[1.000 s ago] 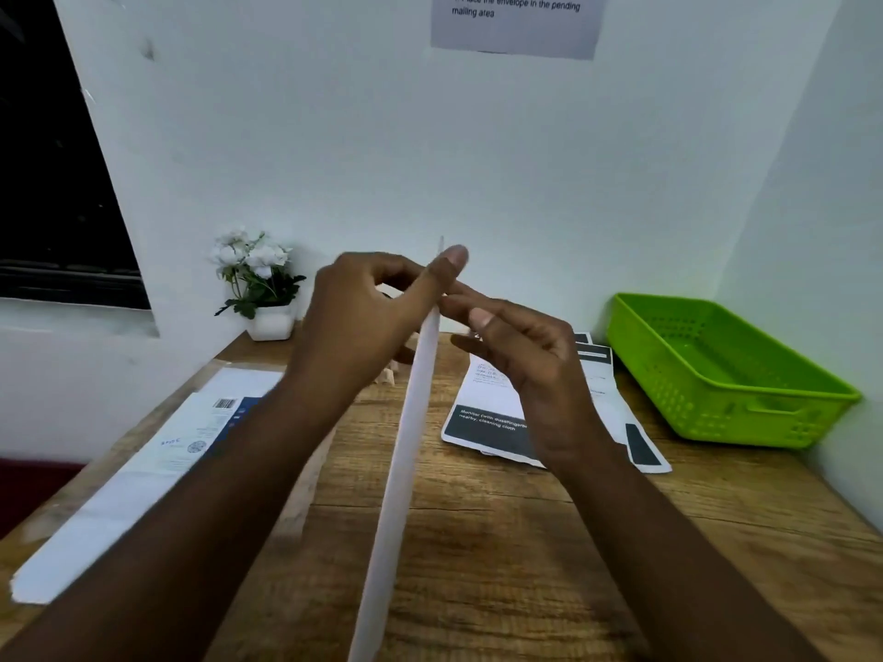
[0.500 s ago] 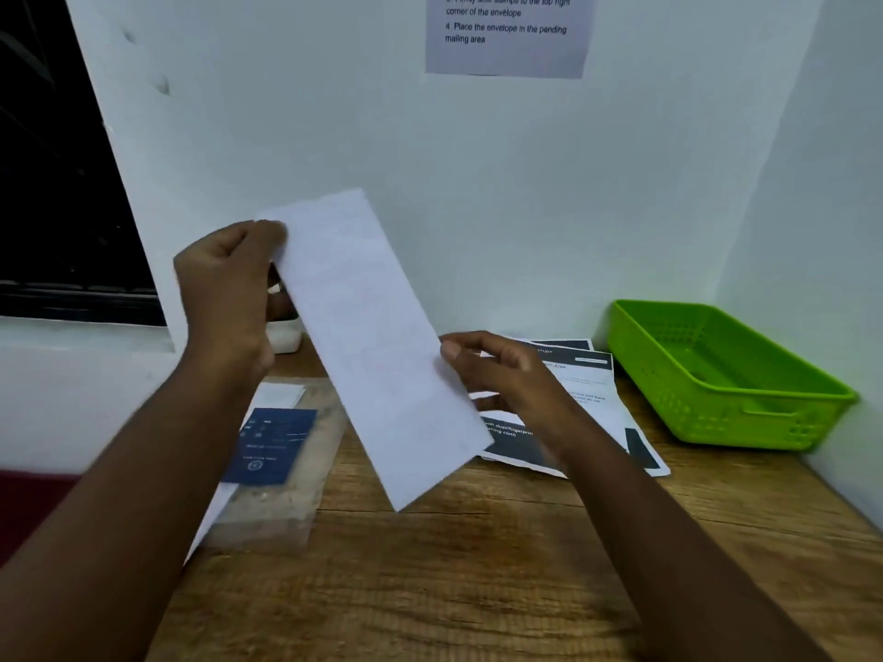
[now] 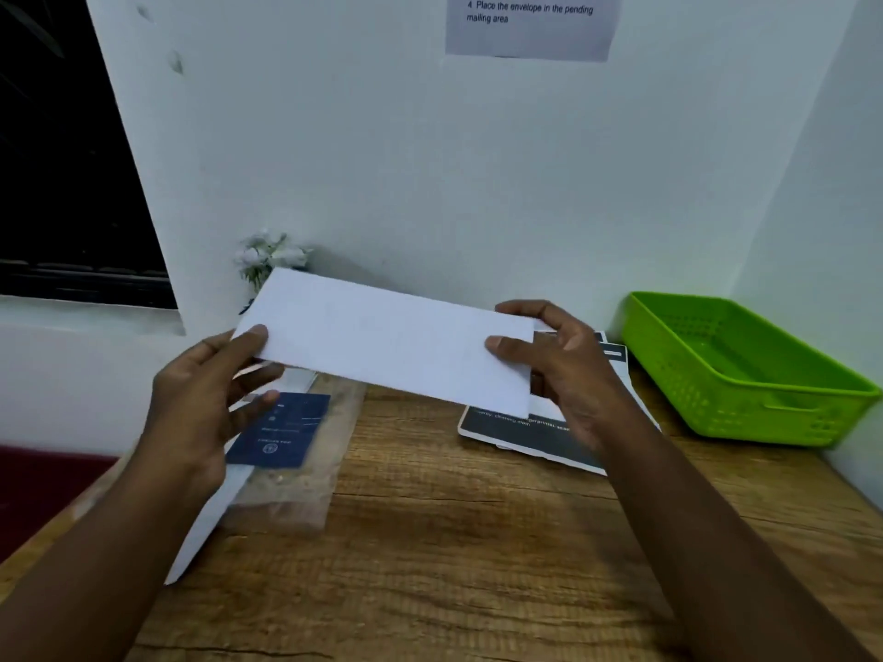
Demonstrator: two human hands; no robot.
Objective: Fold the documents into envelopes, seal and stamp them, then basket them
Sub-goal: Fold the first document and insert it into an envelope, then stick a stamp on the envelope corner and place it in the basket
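Now a white envelope (image 3: 387, 339) stretches level between two hands: left hand (image 3: 200, 403) pinches one end, right hand (image 3: 568, 370) pinches the other.

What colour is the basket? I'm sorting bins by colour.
Bright green basket, clearest in the head view.

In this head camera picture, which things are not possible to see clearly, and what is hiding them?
- Wall notice: top edge of the frame cuts it; only step 4 shows.
- Envelope, held by left hand and right hand: only a blank face shows; sealed or stamped, cannot tell.
- Flower pot: blurred, envelope covers its lower part.
- Documents: right hand and envelope cover them; print too small.
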